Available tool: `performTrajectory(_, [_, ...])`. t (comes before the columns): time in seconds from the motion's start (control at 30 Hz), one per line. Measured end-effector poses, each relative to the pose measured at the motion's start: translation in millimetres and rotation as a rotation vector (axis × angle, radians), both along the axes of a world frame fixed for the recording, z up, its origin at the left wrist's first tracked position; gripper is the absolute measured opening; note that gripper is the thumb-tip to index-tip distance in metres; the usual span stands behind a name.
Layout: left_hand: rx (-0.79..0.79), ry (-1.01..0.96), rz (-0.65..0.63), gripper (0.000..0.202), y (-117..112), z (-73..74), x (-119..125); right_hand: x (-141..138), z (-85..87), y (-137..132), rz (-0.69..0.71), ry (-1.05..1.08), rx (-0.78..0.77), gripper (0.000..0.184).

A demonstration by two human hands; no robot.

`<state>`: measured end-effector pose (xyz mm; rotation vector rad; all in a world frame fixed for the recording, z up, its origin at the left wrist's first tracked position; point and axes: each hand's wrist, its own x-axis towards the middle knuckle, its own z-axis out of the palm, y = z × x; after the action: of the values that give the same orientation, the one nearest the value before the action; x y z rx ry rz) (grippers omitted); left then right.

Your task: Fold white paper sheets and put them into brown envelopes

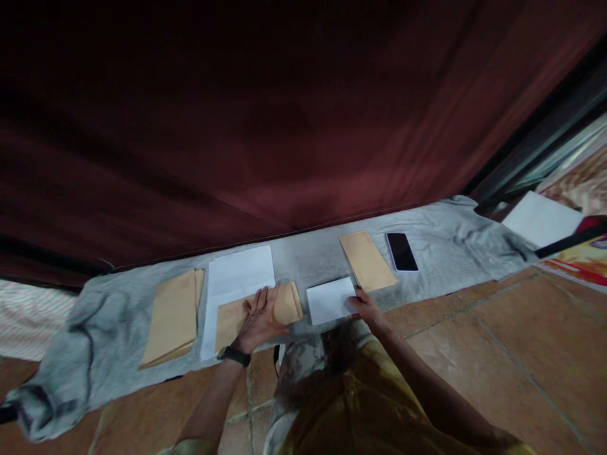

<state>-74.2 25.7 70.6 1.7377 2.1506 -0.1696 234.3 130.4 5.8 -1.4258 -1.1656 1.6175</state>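
The left hand [260, 319] lies spread over a brown envelope [230, 323], which rests partly on white sheets [241, 272]; flat fingers like that should steady it without denting it. The right hand [367, 308] pinches the right edge of a small white paper [331, 301], just beside the envelope and over the cloth [308, 259] (whether it lies fully flat, I can't tell from here). I'd keep that pinch light, since thin paper probably creases easily. The envelope looks smooth and oblong; the grey cloth seems soft, rumpled towards its ends, so pressing straight down beats dragging.
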Motion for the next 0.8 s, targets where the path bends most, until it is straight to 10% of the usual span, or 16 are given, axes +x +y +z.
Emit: performTrajectory(0.8, [-0.06, -0.077, -0.099, 0.118, 17.6, 34.5, 5.4, -21.9, 22.1, 15.3, 0.137, 0.07, 0.034, 0.025])
